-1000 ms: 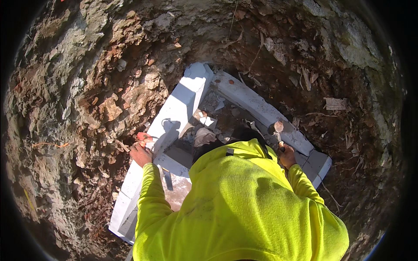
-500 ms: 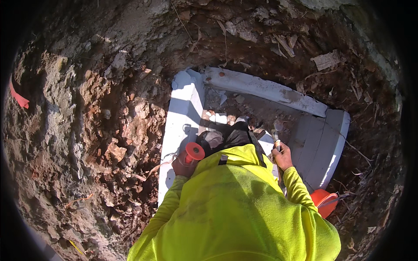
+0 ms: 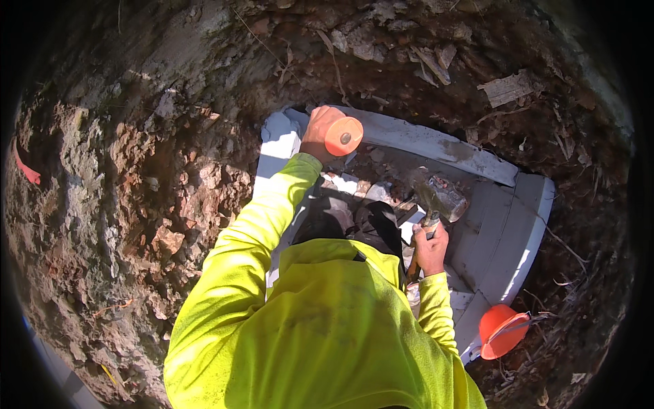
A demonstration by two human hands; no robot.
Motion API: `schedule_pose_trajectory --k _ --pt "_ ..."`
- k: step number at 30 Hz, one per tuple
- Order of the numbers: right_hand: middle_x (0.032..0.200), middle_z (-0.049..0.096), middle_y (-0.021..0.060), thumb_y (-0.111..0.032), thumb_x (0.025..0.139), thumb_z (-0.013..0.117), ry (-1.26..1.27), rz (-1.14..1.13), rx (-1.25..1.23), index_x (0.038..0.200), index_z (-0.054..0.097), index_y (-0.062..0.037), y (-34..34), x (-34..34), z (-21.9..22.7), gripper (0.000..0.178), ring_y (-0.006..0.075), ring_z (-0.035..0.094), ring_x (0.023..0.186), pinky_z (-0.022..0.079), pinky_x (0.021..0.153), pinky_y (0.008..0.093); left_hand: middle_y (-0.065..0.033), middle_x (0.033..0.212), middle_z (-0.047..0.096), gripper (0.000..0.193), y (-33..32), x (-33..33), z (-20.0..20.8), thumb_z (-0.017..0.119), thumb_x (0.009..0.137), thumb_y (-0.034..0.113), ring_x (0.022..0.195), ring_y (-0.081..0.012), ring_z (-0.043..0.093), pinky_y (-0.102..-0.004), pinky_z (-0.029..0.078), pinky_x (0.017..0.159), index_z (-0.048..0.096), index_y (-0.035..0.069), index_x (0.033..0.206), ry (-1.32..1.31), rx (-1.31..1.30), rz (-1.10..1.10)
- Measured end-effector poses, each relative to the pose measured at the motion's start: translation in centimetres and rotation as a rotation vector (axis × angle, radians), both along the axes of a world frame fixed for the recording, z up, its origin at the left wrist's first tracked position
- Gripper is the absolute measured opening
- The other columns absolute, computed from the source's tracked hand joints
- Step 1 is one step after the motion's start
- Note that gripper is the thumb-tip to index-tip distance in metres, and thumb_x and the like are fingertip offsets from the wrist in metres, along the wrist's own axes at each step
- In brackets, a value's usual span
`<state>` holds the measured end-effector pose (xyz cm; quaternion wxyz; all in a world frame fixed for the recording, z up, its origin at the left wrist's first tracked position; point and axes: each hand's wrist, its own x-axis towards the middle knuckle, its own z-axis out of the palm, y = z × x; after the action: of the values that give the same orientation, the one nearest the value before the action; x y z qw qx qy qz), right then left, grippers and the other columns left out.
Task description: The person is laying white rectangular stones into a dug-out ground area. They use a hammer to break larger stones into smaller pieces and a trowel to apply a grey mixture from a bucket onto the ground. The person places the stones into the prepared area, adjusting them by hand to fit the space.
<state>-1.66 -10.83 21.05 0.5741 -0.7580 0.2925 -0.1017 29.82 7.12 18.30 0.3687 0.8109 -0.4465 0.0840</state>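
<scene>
My left hand [image 3: 319, 133] is raised over the far left corner of a pale frame and wrapped round a chisel [image 3: 345, 138]. The chisel's round orange hand guard and dark metal end face up; its blade is hidden. Lower to the right, my right hand [image 3: 430, 251] grips a wood-handled tool [image 3: 430, 219] with a dark metal head; its exact kind is unclear. Just beyond that head lies a rough grey-brown lump [image 3: 444, 196]. Broken pale pieces [image 3: 344, 183] lie inside the frame, in front of my dark-trousered knees.
The pale far rail [image 3: 429, 144] and right side [image 3: 514, 238] of the frame border the work spot. Rough earth walls with stones [image 3: 170, 238] rise around it. An orange rounded thing with a grey band [image 3: 504, 332] lies at the right; a wood scrap [image 3: 509, 89] sits beyond.
My left hand has moved up and forward with the chisel, from beside my knee to the frame's far left corner. My right hand has shifted slightly left and nearer, still holding its tool.
</scene>
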Motion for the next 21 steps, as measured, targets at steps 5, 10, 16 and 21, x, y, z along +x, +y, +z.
schedule_pose_trajectory --k 5,10,16,21 --pt "0.068 0.057 0.0004 -0.005 0.085 0.065 -0.012 -0.04 0.041 0.091 0.058 -0.0022 4.1 1.3 -0.1 0.01 0.0084 0.051 0.058 0.043 0.057 0.0254 -0.0088 0.096 0.06 0.033 0.9 4.8 -2.1 0.077 0.065 0.021 0.099 -0.0307 0.055 -0.0429 0.041 0.089 0.066 0.013 0.095 0.378 0.357 0.128" --pt "0.073 0.059 0.0014 -0.007 0.087 0.065 0.088 -0.082 0.182 0.099 0.06 -0.0006 7.3 3.5 0.5 0.014 0.0091 0.052 0.063 0.044 0.061 0.025 -0.012 0.098 0.061 0.029 1.4 5.7 -4.3 0.074 0.07 0.03 0.102 -0.0353 0.054 -0.0438 0.045 0.087 0.067 0.011 0.091 0.302 0.226 0.118" --pt "0.073 0.056 0.0066 -0.009 0.091 0.059 -0.246 -0.228 0.049 0.091 0.055 0.0003 8.5 8.4 4.7 0.01 0.0134 0.053 0.062 0.046 0.057 0.031 -0.0193 0.091 0.068 0.033 2.0 6.0 -4.9 0.075 0.073 0.037 0.092 -0.0381 0.065 -0.0465 0.052 0.081 0.071 0.014 0.096 0.567 0.34 0.273" --pt "0.061 0.038 0.0032 -0.028 0.098 0.051 -0.767 -0.329 0.288 0.082 0.044 -0.0094 11.3 18.0 4.0 0.025 0.0173 0.043 0.052 0.044 0.052 0.0364 -0.0188 0.089 0.069 0.036 2.3 5.9 -5.7 0.079 0.069 0.037 0.091 -0.0383 0.065 -0.0463 0.052 0.08 0.071 0.015 0.096 0.583 0.304 0.28"
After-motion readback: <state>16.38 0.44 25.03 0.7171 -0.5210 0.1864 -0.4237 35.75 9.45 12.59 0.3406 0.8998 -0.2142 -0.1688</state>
